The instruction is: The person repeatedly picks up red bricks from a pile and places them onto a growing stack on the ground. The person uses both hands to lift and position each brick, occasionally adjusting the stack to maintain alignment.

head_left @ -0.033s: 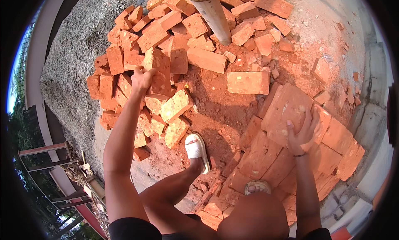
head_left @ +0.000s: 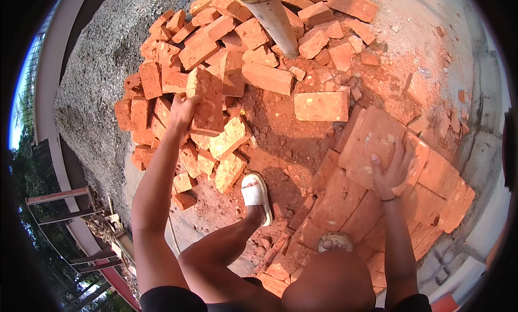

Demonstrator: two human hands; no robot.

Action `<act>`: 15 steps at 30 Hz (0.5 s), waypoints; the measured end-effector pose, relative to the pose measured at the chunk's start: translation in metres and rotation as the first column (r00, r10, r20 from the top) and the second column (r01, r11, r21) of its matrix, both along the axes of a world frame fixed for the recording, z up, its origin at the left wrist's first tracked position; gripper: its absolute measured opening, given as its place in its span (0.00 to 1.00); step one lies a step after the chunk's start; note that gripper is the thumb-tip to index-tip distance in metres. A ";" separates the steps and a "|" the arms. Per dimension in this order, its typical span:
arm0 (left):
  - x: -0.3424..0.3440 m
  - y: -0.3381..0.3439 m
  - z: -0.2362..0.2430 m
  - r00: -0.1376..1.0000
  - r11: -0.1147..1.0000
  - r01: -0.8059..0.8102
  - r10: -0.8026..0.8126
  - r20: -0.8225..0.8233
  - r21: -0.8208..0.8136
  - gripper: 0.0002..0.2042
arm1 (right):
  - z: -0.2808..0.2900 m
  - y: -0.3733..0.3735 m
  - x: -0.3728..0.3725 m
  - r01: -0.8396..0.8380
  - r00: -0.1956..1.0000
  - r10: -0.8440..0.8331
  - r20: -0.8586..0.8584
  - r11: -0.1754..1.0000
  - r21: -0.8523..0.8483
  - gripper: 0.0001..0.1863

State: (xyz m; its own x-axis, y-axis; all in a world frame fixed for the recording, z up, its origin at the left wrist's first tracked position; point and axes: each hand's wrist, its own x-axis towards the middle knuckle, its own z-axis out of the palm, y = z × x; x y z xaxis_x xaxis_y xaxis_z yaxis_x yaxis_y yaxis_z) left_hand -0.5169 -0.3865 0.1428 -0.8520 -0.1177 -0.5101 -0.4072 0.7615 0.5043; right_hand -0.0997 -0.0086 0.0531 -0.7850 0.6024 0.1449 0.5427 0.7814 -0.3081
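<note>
My left hand (head_left: 182, 109) is closed on the side of a red brick (head_left: 206, 99) at the near edge of the loose pile. My right hand (head_left: 391, 171) lies with fingers spread on a large flat brick (head_left: 371, 139) atop the stacked bricks (head_left: 437, 177) at the right. My left foot, in a white slide sandal (head_left: 253, 196), stands on the dusty ground between pile and stack; my right foot (head_left: 335, 241) rests on the stack.
A heap of broken bricks (head_left: 199, 47) surrounds a grey post (head_left: 275, 26); a single brick (head_left: 321, 106) lies right of centre. Gravel (head_left: 91, 96) lies at the left. A frame with red rails (head_left: 56, 196) stands lower left. A concrete edge (head_left: 480, 123) runs along the right.
My left hand and the brick it grips have shifted very slightly; my left forearm is a little further left. My right hand stays on the stack.
</note>
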 end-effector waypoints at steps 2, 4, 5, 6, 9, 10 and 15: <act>0.049 -0.009 0.024 0.995 0.950 0.055 -0.080 0.068 0.306 0.34 | 0.001 -0.001 0.004 -0.002 0.998 -0.001 -0.059 0.999 -0.043 0.39; 0.102 -0.009 0.050 0.991 0.951 -0.031 -0.011 0.133 0.306 0.29 | 0.013 -0.010 0.006 -0.053 0.969 0.001 -0.248 0.978 -0.204 0.35; 0.128 -0.006 0.064 0.982 0.907 -0.012 -0.068 0.174 0.422 0.28 | 0.023 -0.020 0.007 -0.089 0.918 -0.063 -0.391 0.929 -0.360 0.33; 0.153 0.001 0.078 0.932 0.871 -0.203 0.032 0.362 0.447 0.29 | 0.036 -0.035 0.012 -0.199 0.897 -0.034 -0.440 0.859 -0.471 0.30; 0.215 0.049 0.105 0.911 0.856 -0.143 -0.083 0.405 0.497 0.22 | 0.069 -0.097 0.006 -0.167 0.931 -0.341 -0.132 -0.074 -0.983 0.44; 0.230 0.066 0.114 0.880 0.901 -0.063 -0.153 0.449 0.430 0.30 | 0.073 -0.108 0.006 -0.121 0.930 -0.366 0.028 -0.378 -0.918 0.48; 0.289 0.144 0.134 0.787 0.691 0.223 -0.544 0.291 0.688 0.54 | 0.083 -0.101 0.040 -0.397 0.674 -0.720 0.165 -0.542 -0.740 0.48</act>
State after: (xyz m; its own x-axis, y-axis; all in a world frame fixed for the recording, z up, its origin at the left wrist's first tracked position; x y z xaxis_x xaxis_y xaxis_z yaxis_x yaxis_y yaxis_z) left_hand -0.2278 -0.2422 0.2772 -0.4030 0.6253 -0.6683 -0.4406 0.5074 0.7405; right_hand -0.0598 -0.1093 0.1364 -0.6787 0.3013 -0.6698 -0.1361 -0.9478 -0.2884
